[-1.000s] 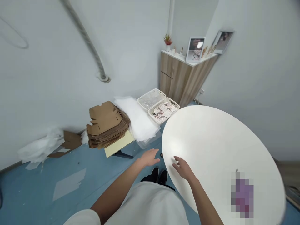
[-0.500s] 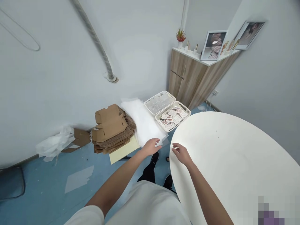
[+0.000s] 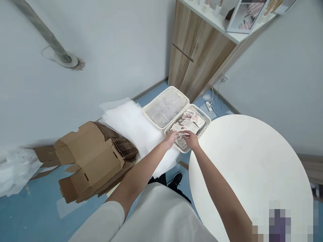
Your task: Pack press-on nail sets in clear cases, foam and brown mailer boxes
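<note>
My left hand [image 3: 171,139] and my right hand [image 3: 191,139] are together over the near side of a white plastic basket [image 3: 207,125]. Between them, the closed fingers of both hands grip a small printed card [image 3: 183,133]; whether it is one card or several, I cannot tell. Beneath and beyond the hands, a loose pile of printed cards [image 3: 192,126] fills this basket. A second white basket [image 3: 172,88] touches it on the far left and contains clear plastic packets [image 3: 166,107].
White sheets [image 3: 128,117] are stacked left of the baskets. Flattened cardboard boxes [image 3: 88,151] lie farther left. A round white table [image 3: 247,161] stands close on the right. Behind are a wooden cabinet [image 3: 199,43] and a power strip [image 3: 208,106] on the floor.
Both hands have moved forward from the table edge and the white sheets to the card basket, and have closed on a card. The view has moved nearer the baskets.
</note>
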